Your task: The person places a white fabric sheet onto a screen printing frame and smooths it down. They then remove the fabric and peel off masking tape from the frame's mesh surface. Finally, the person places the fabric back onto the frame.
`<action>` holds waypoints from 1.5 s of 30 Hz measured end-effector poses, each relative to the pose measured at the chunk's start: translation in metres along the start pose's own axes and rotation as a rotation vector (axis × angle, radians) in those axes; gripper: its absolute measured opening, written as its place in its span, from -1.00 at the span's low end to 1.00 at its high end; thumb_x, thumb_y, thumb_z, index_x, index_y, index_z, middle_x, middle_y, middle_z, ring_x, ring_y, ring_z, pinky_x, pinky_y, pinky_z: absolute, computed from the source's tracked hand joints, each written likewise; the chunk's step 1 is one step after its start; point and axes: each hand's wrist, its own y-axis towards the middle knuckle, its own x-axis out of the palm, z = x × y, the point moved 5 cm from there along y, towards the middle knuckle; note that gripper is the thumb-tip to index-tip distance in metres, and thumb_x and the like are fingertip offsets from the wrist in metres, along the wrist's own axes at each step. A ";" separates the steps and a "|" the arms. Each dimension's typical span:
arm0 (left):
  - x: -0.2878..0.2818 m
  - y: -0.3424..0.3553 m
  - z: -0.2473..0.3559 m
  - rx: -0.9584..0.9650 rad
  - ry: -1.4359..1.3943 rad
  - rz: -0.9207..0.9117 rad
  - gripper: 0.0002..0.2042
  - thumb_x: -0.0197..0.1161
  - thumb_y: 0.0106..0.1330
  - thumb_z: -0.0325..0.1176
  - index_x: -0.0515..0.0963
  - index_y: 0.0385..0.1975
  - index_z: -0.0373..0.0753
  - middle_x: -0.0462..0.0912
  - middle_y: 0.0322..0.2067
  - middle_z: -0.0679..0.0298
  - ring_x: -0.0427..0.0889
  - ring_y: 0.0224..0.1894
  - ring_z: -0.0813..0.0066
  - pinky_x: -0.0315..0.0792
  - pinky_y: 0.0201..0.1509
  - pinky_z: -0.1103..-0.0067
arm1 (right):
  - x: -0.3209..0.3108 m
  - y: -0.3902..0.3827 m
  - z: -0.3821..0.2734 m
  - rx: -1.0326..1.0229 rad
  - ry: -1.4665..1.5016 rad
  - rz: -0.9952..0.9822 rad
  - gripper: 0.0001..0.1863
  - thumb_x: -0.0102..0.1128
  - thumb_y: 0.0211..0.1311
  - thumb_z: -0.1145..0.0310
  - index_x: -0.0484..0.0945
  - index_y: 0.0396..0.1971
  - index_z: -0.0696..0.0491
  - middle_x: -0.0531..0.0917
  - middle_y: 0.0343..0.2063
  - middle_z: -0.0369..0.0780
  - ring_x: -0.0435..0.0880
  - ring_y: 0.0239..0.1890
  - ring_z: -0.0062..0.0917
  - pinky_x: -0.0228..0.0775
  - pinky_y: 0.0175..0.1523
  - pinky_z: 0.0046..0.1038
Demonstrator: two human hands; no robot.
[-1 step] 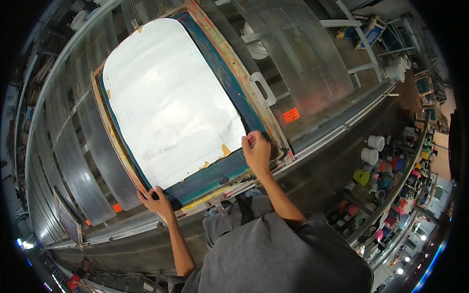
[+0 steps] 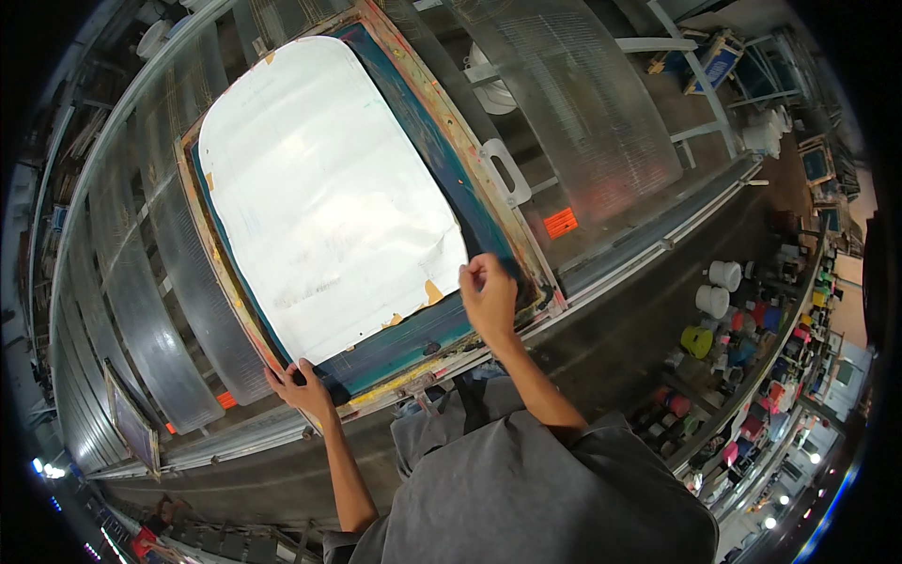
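Note:
A large white sheet (image 2: 319,188) with rounded far corners lies over a screen-printing frame (image 2: 486,179) with wooden edges and a dark teal mesh. Scraps of brown tape (image 2: 433,291) cling to the sheet's near edge, and faint creases run near its right corner. My right hand (image 2: 489,296) pinches the sheet at that near right corner, above the mesh. At the near left corner, my left hand (image 2: 305,390) has thumb and forefinger closed on the sheet, with its other fingers by the wooden edge.
The frame rests on a long table of curved clear panels (image 2: 583,103), edged by a metal rail (image 2: 648,249). Orange pieces (image 2: 560,222) sit on the table. A smaller frame (image 2: 132,418) leans at left. White buckets (image 2: 712,300) and coloured containers (image 2: 696,341) stand to the right.
My right hand has shifted slightly left, and the sheet's near right corner has moved with it. The left hand stays in place.

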 end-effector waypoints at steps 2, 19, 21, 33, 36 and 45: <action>-0.001 0.001 -0.003 0.008 0.022 0.027 -0.70 0.37 0.33 -0.18 0.63 -0.28 -0.35 0.21 0.47 -0.03 0.20 0.47 -0.06 0.15 0.45 0.16 | 0.000 -0.011 -0.051 -0.054 0.069 -0.048 -0.89 0.29 0.29 0.43 0.52 -0.32 0.07 0.62 -0.53 -0.18 0.69 -0.49 -0.34 0.47 -0.39 -0.32; -0.001 0.003 -0.023 -0.032 -0.275 -0.081 -0.77 0.38 0.36 -0.30 0.61 -0.32 -0.38 0.16 0.49 0.03 0.46 0.07 0.40 0.38 0.11 0.47 | -0.030 -0.035 0.060 0.129 -0.153 -0.080 -0.88 0.30 0.28 0.36 0.60 -0.28 0.07 0.72 -0.51 -0.19 0.72 -0.42 -0.23 0.45 -0.21 -0.21; -0.001 0.005 -0.038 0.011 -0.376 -0.101 -0.82 0.34 0.39 -0.37 0.57 -0.34 -0.38 0.21 0.46 0.10 0.50 -0.31 0.59 0.44 -0.23 0.64 | -0.023 -0.036 0.056 0.030 -0.185 -0.053 -0.90 0.29 0.28 0.37 0.60 -0.30 0.06 0.72 -0.49 -0.21 0.69 -0.42 -0.24 0.39 -0.16 -0.21; -0.021 -0.006 -0.045 0.031 0.020 -0.076 -0.51 0.22 0.46 -0.31 0.37 0.28 -0.50 0.56 -0.20 0.22 0.50 -0.26 0.47 0.45 -0.09 0.51 | -0.007 -0.073 -0.147 -0.483 0.231 -0.107 -0.81 0.37 0.20 0.54 0.58 -0.21 0.08 0.70 -0.31 -0.27 0.68 -0.28 -0.43 0.45 -0.06 -0.32; -0.019 -0.007 -0.035 0.054 0.069 -0.053 -0.49 0.23 0.45 -0.30 0.36 0.28 -0.50 0.56 -0.22 0.20 0.52 -0.24 0.43 0.45 -0.06 0.48 | -0.004 -0.072 -0.167 -0.507 0.310 -0.123 -0.82 0.36 0.22 0.54 0.58 -0.19 0.11 0.67 -0.29 -0.25 0.66 -0.27 -0.41 0.46 -0.04 -0.30; -0.018 -0.007 -0.040 -0.054 0.033 -0.091 -0.76 0.27 0.41 -0.29 0.49 -0.25 -0.38 0.48 0.23 -0.16 0.56 -0.01 0.24 0.40 -0.03 0.44 | -0.024 -0.046 -0.095 -0.335 0.149 -0.069 -0.90 0.24 0.30 0.48 0.55 -0.22 0.07 0.68 -0.32 -0.20 0.68 -0.25 -0.31 0.41 -0.10 -0.25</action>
